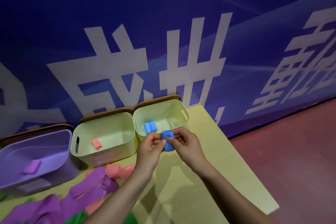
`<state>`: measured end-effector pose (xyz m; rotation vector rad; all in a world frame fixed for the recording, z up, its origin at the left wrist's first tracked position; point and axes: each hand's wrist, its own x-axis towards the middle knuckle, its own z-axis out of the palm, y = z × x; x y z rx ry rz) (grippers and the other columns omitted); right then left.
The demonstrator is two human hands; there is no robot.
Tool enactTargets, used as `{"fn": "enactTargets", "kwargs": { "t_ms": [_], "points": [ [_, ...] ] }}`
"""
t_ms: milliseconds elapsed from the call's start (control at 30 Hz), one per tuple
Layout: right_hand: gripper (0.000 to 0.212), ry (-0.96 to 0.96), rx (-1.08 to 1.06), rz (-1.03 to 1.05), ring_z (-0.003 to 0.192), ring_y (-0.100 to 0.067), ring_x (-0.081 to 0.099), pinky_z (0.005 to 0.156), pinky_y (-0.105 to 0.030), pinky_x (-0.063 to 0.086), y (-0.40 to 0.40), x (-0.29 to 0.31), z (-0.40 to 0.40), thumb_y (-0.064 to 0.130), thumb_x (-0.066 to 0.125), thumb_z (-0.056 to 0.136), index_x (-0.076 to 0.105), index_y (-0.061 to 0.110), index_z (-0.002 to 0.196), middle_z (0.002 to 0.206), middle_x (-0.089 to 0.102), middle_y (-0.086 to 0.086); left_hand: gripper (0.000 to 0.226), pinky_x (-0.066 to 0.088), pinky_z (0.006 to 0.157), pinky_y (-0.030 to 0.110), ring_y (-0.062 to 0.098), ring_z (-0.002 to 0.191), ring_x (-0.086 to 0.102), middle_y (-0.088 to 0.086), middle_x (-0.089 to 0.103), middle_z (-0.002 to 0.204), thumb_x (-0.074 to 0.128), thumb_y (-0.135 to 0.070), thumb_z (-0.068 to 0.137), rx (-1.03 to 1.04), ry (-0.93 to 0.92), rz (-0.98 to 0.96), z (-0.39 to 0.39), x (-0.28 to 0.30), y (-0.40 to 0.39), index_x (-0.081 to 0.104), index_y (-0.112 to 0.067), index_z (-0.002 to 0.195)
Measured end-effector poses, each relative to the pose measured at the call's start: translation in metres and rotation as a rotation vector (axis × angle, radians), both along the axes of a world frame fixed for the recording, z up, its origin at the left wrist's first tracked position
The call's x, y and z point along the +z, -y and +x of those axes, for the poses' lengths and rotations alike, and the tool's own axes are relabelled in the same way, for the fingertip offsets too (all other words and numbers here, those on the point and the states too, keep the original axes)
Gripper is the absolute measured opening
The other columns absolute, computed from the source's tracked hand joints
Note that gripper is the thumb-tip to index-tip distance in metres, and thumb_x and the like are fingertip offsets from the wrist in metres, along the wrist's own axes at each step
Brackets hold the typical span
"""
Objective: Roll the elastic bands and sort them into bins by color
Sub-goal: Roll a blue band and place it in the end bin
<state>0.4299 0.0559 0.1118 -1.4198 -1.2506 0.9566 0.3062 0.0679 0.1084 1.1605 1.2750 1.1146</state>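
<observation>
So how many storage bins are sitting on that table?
3 in a row by the wall: a purple bin on the left, a green bin in the middle, another green bin on the right. More may sit out of view.

blue band (168,140) half-rolled, above right bin (184,112)

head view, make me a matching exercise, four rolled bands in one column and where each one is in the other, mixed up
Bands:
1. pink rolled band
2. purple rolled band
3. blue rolled bands
4. blue band being rolled

Places:
A. in the right-hand pale green bin
B. pinched between the left hand and right hand
C. in the middle pale green bin
D. in the purple bin

Pairs: 1-C, 2-D, 3-A, 4-B
</observation>
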Motion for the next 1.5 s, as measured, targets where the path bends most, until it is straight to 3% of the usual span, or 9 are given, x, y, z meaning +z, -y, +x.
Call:
{"fn": "enactTargets", "kwargs": {
  "t_ms": [233, 400, 500, 700, 967, 1133, 1200, 1300, 1500],
  "points": [
    [0.014, 0.051, -0.04, 0.041, 0.072, -0.005, 0.06, 0.067, -0.018, 0.048, 0.001, -0.007, -0.02, 0.005, 0.062, 0.085, 0.065, 0.019, 0.085, 0.087, 0.065, -0.003, 0.024, 0.041, 0.068, 0.03, 0.012, 0.063, 0.046, -0.002, 0.049, 0.063, 0.056, 0.007, 0.088, 0.029, -0.017, 0.003, -0.011, -0.004, -0.001, 0.05, -0.012, 0.073],
    [0.01, -0.077, -0.001, 0.02, 0.069, 0.001, 0.06, 0.067, -0.014, 0.047, -0.007, 0.001, -0.02, 0.003, 0.063, 0.087, 0.068, 0.01, 0.091, 0.079, 0.067, 0.003, 0.011, 0.052, 0.066, 0.019, 0.008, 0.069, 0.064, 0.003, 0.066, 0.077, 0.058, 0.001, 0.09, -0.056, 0.151, -0.087, -0.023, 0.003, -0.01, 0.062, -0.008, 0.088],
    [0.011, -0.071, 0.002, 0.029, 0.069, 0.001, 0.06, 0.068, -0.014, 0.047, -0.012, 0.004, -0.02, 0.003, 0.064, 0.087, 0.068, 0.012, 0.09, 0.079, 0.067, 0.004, 0.016, 0.055, 0.078, 0.023, 0.015, 0.089, 0.069, 0.008, 0.072, 0.096, 0.059, -0.002, 0.09, -0.067, 0.208, -0.14, -0.027, 0.004, -0.018, 0.066, -0.006, 0.104],
    [0.015, -0.142, -0.005, 0.0, 0.068, 0.001, 0.061, 0.06, -0.014, 0.049, -0.026, 0.003, -0.02, -0.002, 0.06, 0.088, 0.068, 0.009, 0.095, 0.083, 0.067, -0.003, 0.019, 0.054, 0.079, 0.022, 0.012, 0.092, 0.07, 0.0, 0.074, 0.097, 0.058, -0.005, 0.092, -0.049, 0.326, -0.197, -0.027, 0.007, -0.027, 0.065, -0.02, 0.101],
    [0.015, -0.155, 0.049, -0.094, 0.076, -0.004, 0.065, 0.07, -0.014, 0.048, -0.05, -0.009, -0.019, 0.001, 0.06, 0.089, 0.069, 0.009, 0.098, 0.085, 0.071, 0.001, 0.018, 0.052, 0.086, 0.027, 0.01, 0.085, 0.066, -0.005, 0.07, 0.089, 0.066, -0.004, 0.086, 0.077, 0.18, -0.135, -0.024, -0.012, -0.048, 0.069, -0.021, 0.091],
    [0.017, 0.053, 0.099, -0.285, 0.06, 0.0, 0.052, 0.055, -0.008, 0.039, -0.087, -0.022, -0.009, 0.003, 0.053, 0.091, 0.062, 0.014, 0.082, 0.068, 0.057, 0.008, 0.026, 0.044, 0.082, 0.01, 0.0, 0.093, 0.061, -0.013, 0.068, 0.101, 0.057, -0.009, 0.092, -0.063, -0.103, -0.104, -0.025, -0.03, -0.079, 0.069, -0.013, 0.115],
    [0.03, 0.15, 0.071, -0.366, 0.056, -0.007, 0.042, 0.05, -0.015, 0.033, -0.111, -0.033, -0.001, 0.004, 0.052, 0.091, 0.05, 0.019, 0.066, 0.061, 0.045, 0.007, 0.027, 0.042, 0.086, 0.013, 0.006, 0.102, 0.06, -0.007, 0.066, 0.113, 0.055, -0.011, 0.094, -0.075, -0.18, -0.098, -0.031, -0.038, -0.098, 0.066, -0.014, 0.118],
    [0.031, 0.244, 0.032, -0.493, 0.061, -0.016, 0.038, 0.059, -0.026, 0.033, -0.157, -0.056, 0.012, 0.005, 0.051, 0.089, 0.044, 0.016, 0.061, 0.063, 0.042, -0.001, 0.026, 0.041, 0.092, 0.021, 0.012, 0.11, 0.057, -0.004, 0.064, 0.116, 0.056, -0.011, 0.092, 0.043, -0.318, -0.024, -0.048, -0.051, -0.127, 0.066, -0.018, 0.114],
    [0.029, 0.419, 0.071, -0.704, 0.066, -0.023, 0.043, 0.052, -0.026, 0.034, -0.228, -0.109, 0.008, 0.002, 0.047, 0.087, 0.044, 0.009, 0.059, 0.064, 0.044, -0.006, 0.045, 0.034, 0.103, 0.033, 0.025, 0.128, 0.041, 0.01, 0.047, 0.136, 0.055, -0.022, 0.093, 0.171, -0.623, -0.106, -0.075, -0.088, -0.172, 0.046, -0.018, 0.138]
  ]
}}
